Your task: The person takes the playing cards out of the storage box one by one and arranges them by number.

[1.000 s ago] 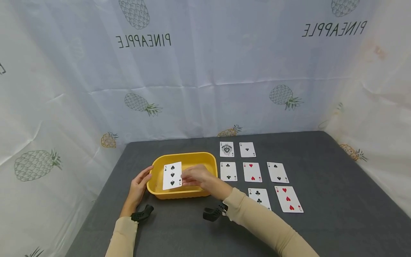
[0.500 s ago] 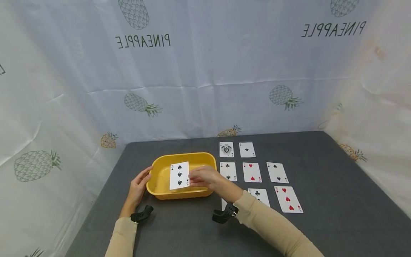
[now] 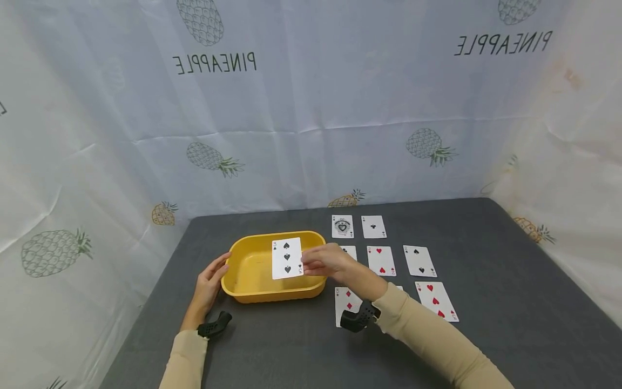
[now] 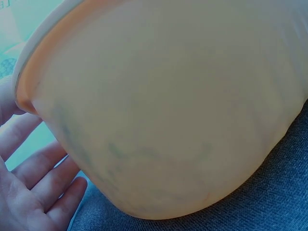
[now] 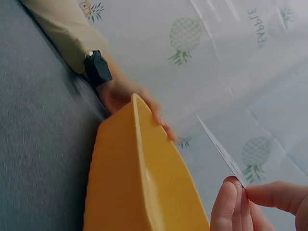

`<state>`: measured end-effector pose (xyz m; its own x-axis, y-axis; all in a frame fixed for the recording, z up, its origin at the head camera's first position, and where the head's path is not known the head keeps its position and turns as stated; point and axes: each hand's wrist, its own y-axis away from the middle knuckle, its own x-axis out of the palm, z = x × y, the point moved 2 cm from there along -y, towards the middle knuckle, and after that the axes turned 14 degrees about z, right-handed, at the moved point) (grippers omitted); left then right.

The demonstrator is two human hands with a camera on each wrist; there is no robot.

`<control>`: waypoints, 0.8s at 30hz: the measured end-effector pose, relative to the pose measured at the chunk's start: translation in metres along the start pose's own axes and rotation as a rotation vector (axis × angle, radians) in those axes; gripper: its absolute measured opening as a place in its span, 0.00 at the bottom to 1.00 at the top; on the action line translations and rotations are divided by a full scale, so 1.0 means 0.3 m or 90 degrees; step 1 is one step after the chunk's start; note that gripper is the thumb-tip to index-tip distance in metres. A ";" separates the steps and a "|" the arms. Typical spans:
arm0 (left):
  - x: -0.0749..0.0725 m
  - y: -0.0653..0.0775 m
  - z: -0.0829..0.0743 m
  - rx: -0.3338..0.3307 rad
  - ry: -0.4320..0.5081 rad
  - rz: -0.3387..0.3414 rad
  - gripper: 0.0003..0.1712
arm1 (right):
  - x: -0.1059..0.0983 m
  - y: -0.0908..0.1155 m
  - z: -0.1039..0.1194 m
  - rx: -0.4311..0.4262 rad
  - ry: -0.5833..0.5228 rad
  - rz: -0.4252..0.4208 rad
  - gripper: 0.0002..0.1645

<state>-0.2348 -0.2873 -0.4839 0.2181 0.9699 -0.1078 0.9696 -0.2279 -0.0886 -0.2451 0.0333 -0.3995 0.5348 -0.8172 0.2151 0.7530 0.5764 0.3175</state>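
Note:
My right hand [image 3: 328, 260] pinches a three of spades playing card [image 3: 286, 258] by its right edge, face up above the yellow plastic tub [image 3: 272, 296]. In the right wrist view the playing card [image 5: 219, 149] appears nearly edge-on between thumb and fingers. My left hand [image 3: 208, 283] touches the tub's left rim; in the left wrist view its lower fingers [image 4: 55, 180] lie fairly straight beside the tub wall. Nearest my right forearm lie a three of diamonds [image 3: 346, 302], partly covered by the wrist strap, and a two of hearts [image 3: 381, 261].
Face-up cards lie in rows on the dark tabletop [image 3: 272, 351], including an ace of spades [image 3: 342, 226], an ace of clubs [image 3: 373, 227], a two of spades [image 3: 420, 261] and a three of hearts [image 3: 437, 300]. Pineapple-print curtains [image 3: 301, 108] surround the table.
My right hand has carried the three of spades rightward and slightly up over the tub. The three of diamonds has come into view beneath the wrist. My left hand stays put.

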 end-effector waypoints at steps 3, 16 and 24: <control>0.002 -0.002 0.001 -0.003 -0.001 0.002 0.30 | -0.045 0.041 0.010 -0.009 0.068 0.026 0.15; -0.002 0.001 0.002 0.009 0.002 0.005 0.29 | -0.150 0.119 0.030 0.032 0.101 -0.014 0.21; -0.004 -0.001 0.003 -0.029 -0.001 -0.006 0.32 | -0.211 0.162 0.016 0.034 0.072 -0.025 0.23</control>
<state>-0.2354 -0.2886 -0.4848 0.2087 0.9718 -0.1094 0.9757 -0.2145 -0.0439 -0.2442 0.1131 -0.3931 0.5468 -0.8316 0.0975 0.7545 0.5398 0.3733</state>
